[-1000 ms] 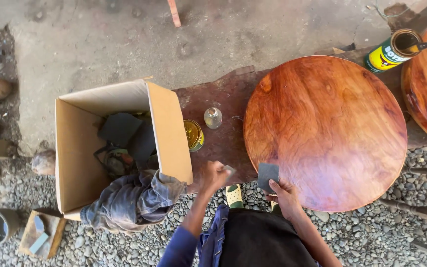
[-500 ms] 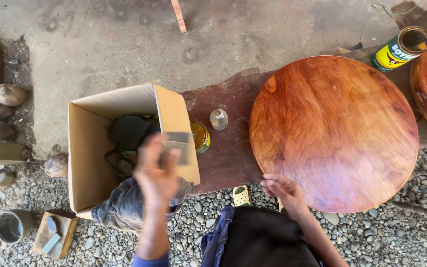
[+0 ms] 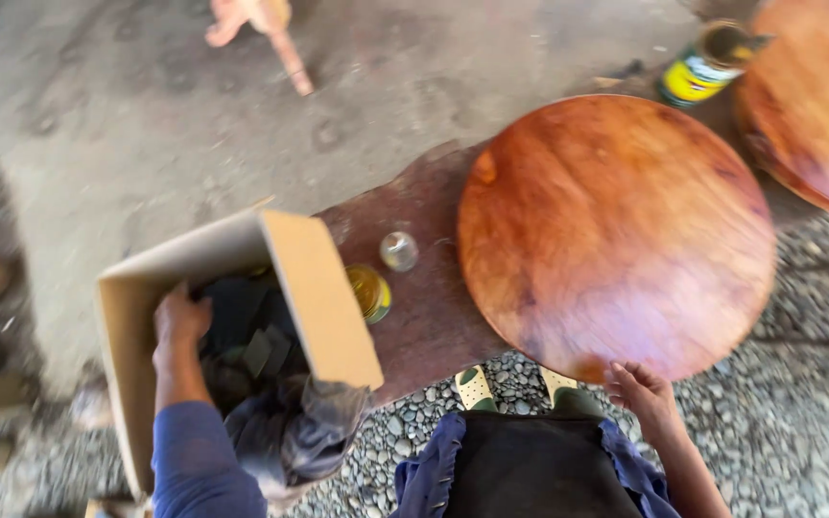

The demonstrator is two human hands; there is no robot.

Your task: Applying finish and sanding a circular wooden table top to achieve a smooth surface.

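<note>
My left hand [image 3: 180,320] reaches down into an open cardboard box [image 3: 323,297] and rests on dark cloths and grey sheets [image 3: 256,350] piled inside. Its fingers are curled into the pile, and whether they hold anything is hidden. My right hand [image 3: 639,388] lies open with its fingertips on the near edge of a round, glossy reddish wooden tabletop [image 3: 616,230]. Both arms wear blue sleeves.
A small yellow tin [image 3: 369,292] and a clear glass jar [image 3: 398,250] stand on a dark wooden slab [image 3: 419,326] between box and tabletop. A yellow can [image 3: 707,59] and a second round top [image 3: 813,96] are at the far right. Gravel lies underfoot, concrete beyond.
My left hand lifted a grey sheet from near the tabletop's edge, swung left over the box and now sits inside it. My right hand stayed at the tabletop's rim.
</note>
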